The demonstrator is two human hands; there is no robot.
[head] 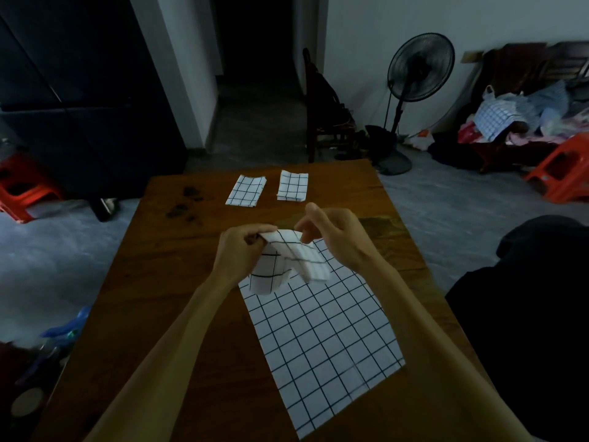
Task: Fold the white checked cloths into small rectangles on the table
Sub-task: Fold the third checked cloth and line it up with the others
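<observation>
A partly folded white checked cloth hangs above the wooden table. My left hand pinches its upper left corner. My right hand is at its upper right edge, fingertips touching the fabric, fingers loosely curled. Under them a large white checked cloth lies spread flat on the table, slanting toward the near right. Two small folded checked rectangles lie at the far end of the table: the left one and the right one, a little apart.
Dark stains mark the table's far left. A wooden chair stands behind the table, a black standing fan to its right. Orange stools and a pile of clothes sit on the floor at right.
</observation>
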